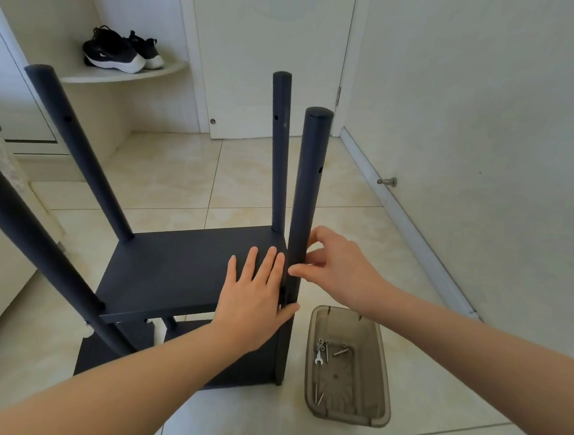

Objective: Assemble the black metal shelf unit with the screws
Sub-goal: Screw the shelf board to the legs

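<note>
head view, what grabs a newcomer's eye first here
The black shelf unit fills the middle, four posts sticking up. The left hand presses flat on its panel while the right hand grips the near right post. A bin of screws sits on the floor beside it.

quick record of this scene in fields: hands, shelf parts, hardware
left hand: flat on the shelf panel, thumb by the near right post
right hand: fingers curled round the near right post at panel level
posts: four stand up from the panel
hardware: screws and small wrench in plastic tray on the floor, right of the unit
</note>
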